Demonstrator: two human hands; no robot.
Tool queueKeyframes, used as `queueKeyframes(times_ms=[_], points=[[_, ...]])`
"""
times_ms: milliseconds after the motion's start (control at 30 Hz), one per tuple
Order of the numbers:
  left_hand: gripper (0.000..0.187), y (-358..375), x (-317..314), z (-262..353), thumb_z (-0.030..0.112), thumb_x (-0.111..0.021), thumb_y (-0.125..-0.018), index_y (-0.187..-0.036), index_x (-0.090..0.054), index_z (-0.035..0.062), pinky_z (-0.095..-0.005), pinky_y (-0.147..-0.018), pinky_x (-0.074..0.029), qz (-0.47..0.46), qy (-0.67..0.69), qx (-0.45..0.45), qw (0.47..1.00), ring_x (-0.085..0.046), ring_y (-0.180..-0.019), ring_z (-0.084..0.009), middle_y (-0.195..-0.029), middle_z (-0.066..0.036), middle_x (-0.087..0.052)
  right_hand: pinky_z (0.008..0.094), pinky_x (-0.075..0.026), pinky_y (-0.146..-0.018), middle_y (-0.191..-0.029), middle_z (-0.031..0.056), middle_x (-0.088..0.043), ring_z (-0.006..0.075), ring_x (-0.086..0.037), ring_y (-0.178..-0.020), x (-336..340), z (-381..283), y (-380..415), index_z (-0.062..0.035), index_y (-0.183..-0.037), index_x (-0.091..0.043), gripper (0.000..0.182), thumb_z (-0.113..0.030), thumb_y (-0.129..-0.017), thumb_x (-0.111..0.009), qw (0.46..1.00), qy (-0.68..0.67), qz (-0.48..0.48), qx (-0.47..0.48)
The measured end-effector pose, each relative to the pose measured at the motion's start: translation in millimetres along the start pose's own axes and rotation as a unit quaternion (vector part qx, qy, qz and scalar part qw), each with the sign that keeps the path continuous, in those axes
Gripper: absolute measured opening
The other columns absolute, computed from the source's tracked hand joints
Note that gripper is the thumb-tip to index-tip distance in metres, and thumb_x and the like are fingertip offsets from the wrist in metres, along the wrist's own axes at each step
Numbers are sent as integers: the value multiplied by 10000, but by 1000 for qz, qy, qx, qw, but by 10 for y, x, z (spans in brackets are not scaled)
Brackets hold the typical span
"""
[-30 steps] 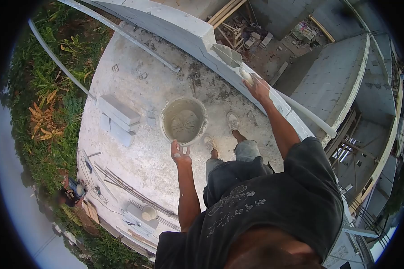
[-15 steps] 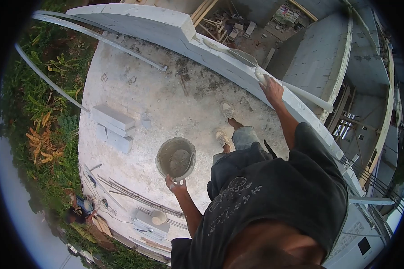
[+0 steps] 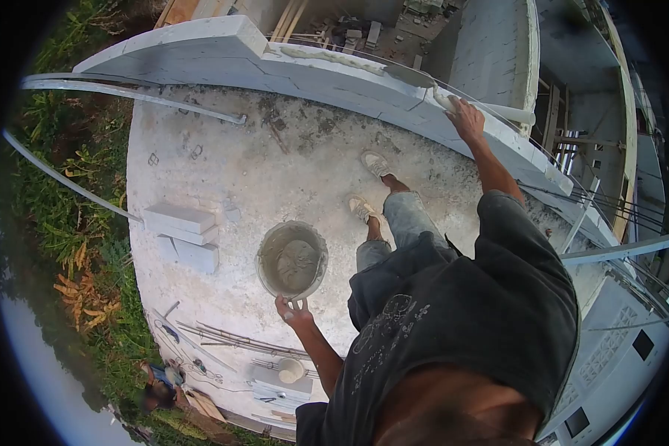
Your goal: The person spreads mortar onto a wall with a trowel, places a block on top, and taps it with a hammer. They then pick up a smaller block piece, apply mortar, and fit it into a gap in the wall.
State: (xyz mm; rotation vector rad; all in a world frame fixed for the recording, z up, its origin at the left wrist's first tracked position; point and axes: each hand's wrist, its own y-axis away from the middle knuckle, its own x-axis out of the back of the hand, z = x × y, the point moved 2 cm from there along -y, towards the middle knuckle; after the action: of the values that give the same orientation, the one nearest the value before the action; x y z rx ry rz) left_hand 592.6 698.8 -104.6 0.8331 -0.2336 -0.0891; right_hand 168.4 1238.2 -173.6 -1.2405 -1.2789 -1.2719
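My left hand (image 3: 296,311) has its fingers closed at the near rim of a grey bucket (image 3: 259,262). Wet grey mortar (image 3: 297,266) lies inside the bucket, which appears to hang above the floor. At the top of a curved pale block wall (image 3: 334,88), my right hand (image 3: 466,119) grips the pale handle of a trowel (image 3: 444,99). The trowel's blade points left along the wall top and is hard to make out. A strip of mortar (image 3: 327,56) lies on the wall top, left of the trowel.
Pale blocks (image 3: 180,220) are stacked on the concrete floor (image 3: 215,160) to the left. Metal rails (image 3: 137,95) reach over the floor's edge, with plants beyond. Rods (image 3: 238,338) and a small pail (image 3: 291,370) lie lower down. Another person (image 3: 160,383) is at lower left.
The view has shifted, and the floor and wall sit differently in it. My right hand has moved slightly right in view with the trowel. The bucket has stayed with my left hand.
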Motion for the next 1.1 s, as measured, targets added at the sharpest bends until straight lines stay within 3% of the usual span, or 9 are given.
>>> queueKeyframes(times_ms=[367, 533, 633, 700, 833, 867, 967, 1033, 1100], points=[[400, 310, -447, -212, 349, -728, -836, -1127, -547, 143, -488, -968, -430, -25, -20, -11, 999, -481, -1137, -229, -1093, -19, -456, 445, -514, -883, -1163, 56, -677, 283, -657, -1094, -50, 898, 365, -228, -1364, -587, 495, -417, -919, -692, 998, -5, -51, -27], [540, 742, -935, -264, 369, -701, -842, -1293, -529, 126, -627, -1086, -348, -22, -42, -11, 999, -406, -1309, -297, -1204, -54, -474, 453, -502, -907, -1181, 48, -680, 284, -648, -1115, -14, 1102, 358, -229, -1374, -590, 491, -394, -923, -693, 999, -25, 14, -26], [574, 974, -1291, -288, 372, -692, -843, -1327, -514, 119, -663, -1124, -297, -38, -47, -7, 998, -380, -1358, -317, -1262, -71, -478, 439, -511, -913, -1226, 67, -677, 300, -644, -1135, 168, 1247, 272, -220, -1373, -595, 475, -393, -938, -676, 992, 24, -118, -30], [565, 1104, -1468, -274, 382, -692, -845, -1307, -537, 97, -662, -1128, -290, -70, -70, -22, 995, -405, -1347, -302, -1312, -76, -484, 436, -530, -885, -1212, 78, -690, 316, -669, -1088, 302, 1264, 225, -213, -1362, -601, 478, -405, -932, -680, 996, -51, -79, -1], [512, 1209, -1715, -318, 382, -704, -831, -1232, -579, 89, -635, -1121, -303, -109, -102, -55, 987, -459, -1293, -278, -1256, -84, -495, 450, -561, -809, -1128, 107, -719, 342, -713, -946, 563, 944, 447, -205, -1352, -607, 502, -415, -908, -712, 971, -197, -125, 51], [510, 1304, -1796, -288, 390, -710, -820, -1216, -603, 87, -623, -1113, -302, -133, -106, -90, 981, -453, -1276, -256, -1258, -98, -502, 451, -562, -800, -1074, 113, -715, 339, -714, -922, 673, 772, 523, -204, -1362, -597, 517, -425, -909, -709, 967, -195, -122, 113], [392, 1492, -2023, -80, 304, -687, -864, -1154, -633, 45, -421, -1072, -370, -208, -141, -150, 956, -512, -1196, -199, -1338, -94, -528, 447, -567, -772, -1003, 121, -712, 330, -719, -878, 1164, 71, 728, -197, -1381, -583, 548, -442, -907, -708, 944, -162, -140, 251], [234, 1646, -2212, 89, 201, -699, -877, -1008, -651, 13, -366, -1032, -390, -296, -112, -190, 929, -542, -1159, -188, -1377, -102, -529, 437, -576, -754, -1074, 114, -722, 319, -725, -885, 1475, -533, 893, -188, -1377, -596, 552, -435, -899, -721, 934, -85, -195, 288], [178, 1565, -2269, 146, 161, -711, -878, -875, -639, -2, -367, -1034, -389, -323, -117, -217, 913, -531, -1187, -200, -1402, -127, -521, 439, -574, -720, -1037, 88, -699, 315, -717, -852, 1463, -968, 1072, -199, -1382, -589, 531, -383, -900, -718, 935, -55, -139, 323]])
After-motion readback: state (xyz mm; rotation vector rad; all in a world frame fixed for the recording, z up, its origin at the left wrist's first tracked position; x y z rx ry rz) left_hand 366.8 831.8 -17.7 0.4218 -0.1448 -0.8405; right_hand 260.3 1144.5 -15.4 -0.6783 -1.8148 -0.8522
